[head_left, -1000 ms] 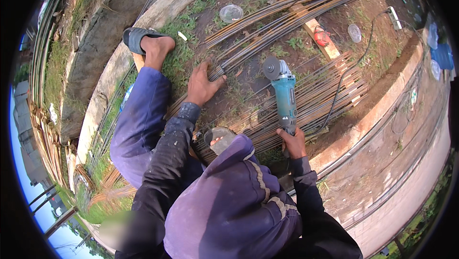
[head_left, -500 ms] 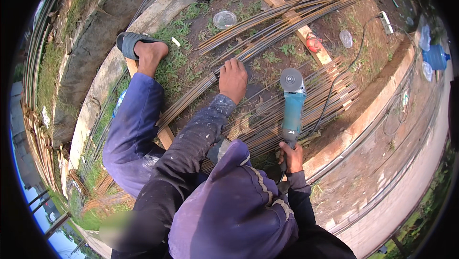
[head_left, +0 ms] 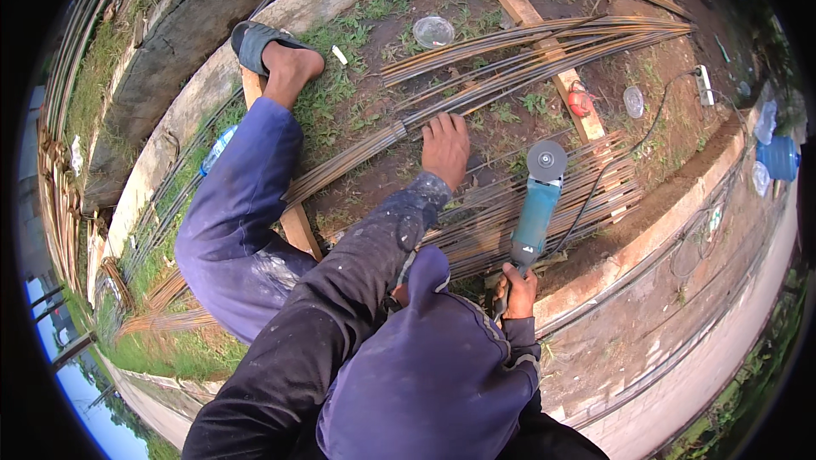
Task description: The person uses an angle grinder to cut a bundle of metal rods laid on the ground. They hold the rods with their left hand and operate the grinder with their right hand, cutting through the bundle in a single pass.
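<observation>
Grinder point(head_left: 534, 215), teal with a dark rear end, gripped in the right hand point(head_left: 519, 292), fingers wrapped around its tail. Round grey disc point(head_left: 546, 159) at the far end, flat face turned up toward the head, seen over loose rusty rods point(head_left: 484, 226) lying side by side. Left hand point(head_left: 446, 150) just to the left of the disc, back upward, fingers bent at the near edge of a long bundle of metal bars point(head_left: 348, 160); cannot tell whether grasping one or only resting there.

Black cable point(head_left: 607, 168) running from near the right hand, across the loose rods, up to a white power strip point(head_left: 704, 86). Farther off, under the bundle, a wooden plank point(head_left: 520, 10) bearing a small red object point(head_left: 580, 101), with a clear round lid point(head_left: 633, 102) beside it and another clear lid point(head_left: 433, 32) to the left. Blue water jug point(head_left: 778, 158) at far right. Dark slipper point(head_left: 255, 45) on a foot point(head_left: 293, 72) at upper left, over the end of a wooden beam point(head_left: 299, 231).
</observation>
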Demonstrator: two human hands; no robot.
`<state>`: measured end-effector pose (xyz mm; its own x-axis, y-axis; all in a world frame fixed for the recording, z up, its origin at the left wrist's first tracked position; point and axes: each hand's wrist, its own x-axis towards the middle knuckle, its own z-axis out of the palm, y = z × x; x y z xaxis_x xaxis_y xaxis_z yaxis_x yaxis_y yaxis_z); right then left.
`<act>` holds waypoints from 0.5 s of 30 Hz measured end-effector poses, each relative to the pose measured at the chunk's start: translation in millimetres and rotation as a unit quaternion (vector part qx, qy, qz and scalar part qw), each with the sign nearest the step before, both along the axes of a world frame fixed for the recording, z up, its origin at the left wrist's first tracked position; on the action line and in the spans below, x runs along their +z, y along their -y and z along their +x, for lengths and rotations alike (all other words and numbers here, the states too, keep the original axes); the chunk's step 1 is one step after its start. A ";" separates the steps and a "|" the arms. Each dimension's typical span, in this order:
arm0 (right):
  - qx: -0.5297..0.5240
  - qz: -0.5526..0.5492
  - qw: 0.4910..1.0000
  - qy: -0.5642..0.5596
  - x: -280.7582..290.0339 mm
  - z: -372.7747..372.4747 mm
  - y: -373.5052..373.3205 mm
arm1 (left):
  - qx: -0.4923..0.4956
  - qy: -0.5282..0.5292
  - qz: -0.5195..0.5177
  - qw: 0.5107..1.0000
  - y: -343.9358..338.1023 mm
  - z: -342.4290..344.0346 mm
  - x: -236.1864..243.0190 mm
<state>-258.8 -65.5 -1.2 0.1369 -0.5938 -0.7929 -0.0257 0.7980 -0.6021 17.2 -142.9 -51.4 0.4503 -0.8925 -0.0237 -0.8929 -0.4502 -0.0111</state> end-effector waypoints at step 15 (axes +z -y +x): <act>0.000 0.015 1.000 0.005 -1.4 2.4 0.3 | 0.002 -0.034 0.044 0.998 4.2 -2.3 10.2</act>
<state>-256.4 -65.8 -2.6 0.1453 -0.5706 -0.8083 -0.0193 0.8152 -0.5789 14.9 -147.1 -41.2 0.4494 -0.8835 -0.1321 -0.8906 -0.4546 0.0103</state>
